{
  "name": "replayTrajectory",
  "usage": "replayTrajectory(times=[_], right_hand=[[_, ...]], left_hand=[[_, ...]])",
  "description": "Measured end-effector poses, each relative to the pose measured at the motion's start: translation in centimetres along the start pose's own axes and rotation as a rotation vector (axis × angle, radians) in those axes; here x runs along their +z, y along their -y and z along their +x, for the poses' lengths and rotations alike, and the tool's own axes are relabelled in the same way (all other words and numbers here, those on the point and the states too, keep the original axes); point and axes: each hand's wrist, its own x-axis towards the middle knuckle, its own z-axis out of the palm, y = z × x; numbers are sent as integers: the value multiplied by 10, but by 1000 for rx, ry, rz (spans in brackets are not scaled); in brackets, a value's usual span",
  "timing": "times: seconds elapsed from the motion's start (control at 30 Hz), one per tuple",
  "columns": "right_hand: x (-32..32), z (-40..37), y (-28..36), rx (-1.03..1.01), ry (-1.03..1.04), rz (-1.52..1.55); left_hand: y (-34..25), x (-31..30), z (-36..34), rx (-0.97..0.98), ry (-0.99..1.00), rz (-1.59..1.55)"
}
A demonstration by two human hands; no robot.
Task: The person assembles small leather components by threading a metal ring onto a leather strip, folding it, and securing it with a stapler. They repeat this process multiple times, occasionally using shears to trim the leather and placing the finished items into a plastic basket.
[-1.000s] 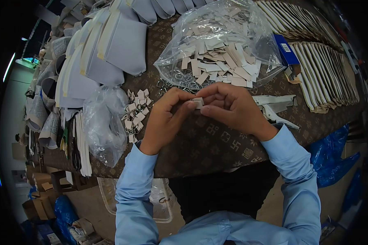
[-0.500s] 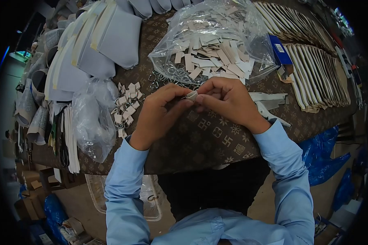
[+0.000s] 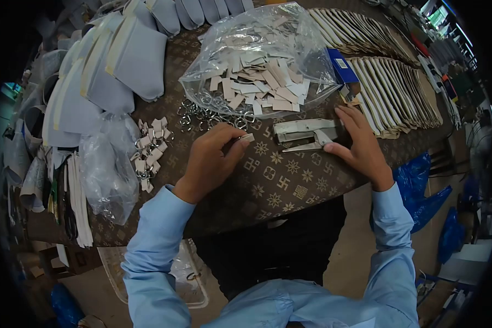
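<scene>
A light, limp tab is pinched at its fold by the left hand. The stiff, heavier stapler is covered at its rear by the right hand; whether it is gripped cannot be told.

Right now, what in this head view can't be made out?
Head view only:
- The small tab in the left hand: mostly covered by thumb and fingers; whether it carries a ring is too small to tell.
- Rear end of the stapler: under the right hand, so whether the grip has closed is hidden.
- Label on the blue box: too small to read.
- The metal rings: partly under the plastic bag.
</scene>
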Motion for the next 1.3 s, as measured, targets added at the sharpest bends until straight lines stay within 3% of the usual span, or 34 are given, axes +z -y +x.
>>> replayTrajectory(times=[0.13, 0.2, 0.33, 0.4, 0.5, 0.8, 0.9, 0.97, 1.2, 1.27, 1.3], right_hand=[[13, -19, -11, 109, 71, -153], [17, -16, 2, -103, 41, -384], [18, -6, 0, -17, 128, -264], [21, -5, -3, -143, 44, -284], [21, -3, -5, -157, 36, -277], [26, 3, -13, -246, -32, -284], [25, 6, -20, -260, 54, -346], [23, 5, -19, -270, 57, -337], [13, 6, -3, -331, -100, -281], [9, 10, -3, -330, -85, -266], [8, 12, -2, -240, -65, -176]], left_hand=[[-1, 17, -4, 153, 46, 177], [-1, 20, -4, 232, 69, 257], [-2, 29, -3, 275, 60, 318], [-3, 31, -1, 271, 62, 336], [-4, 35, 1, 265, 92, 344], [-6, 33, 1, 217, 88, 339], [-6, 32, -1, 199, 71, 333], [-4, 28, -2, 80, 60, 292], [-10, 10, 1, 163, 148, 242], [-7, -17, 7, 47, 268, 250], [-18, -39, 12, -102, 352, 238]])
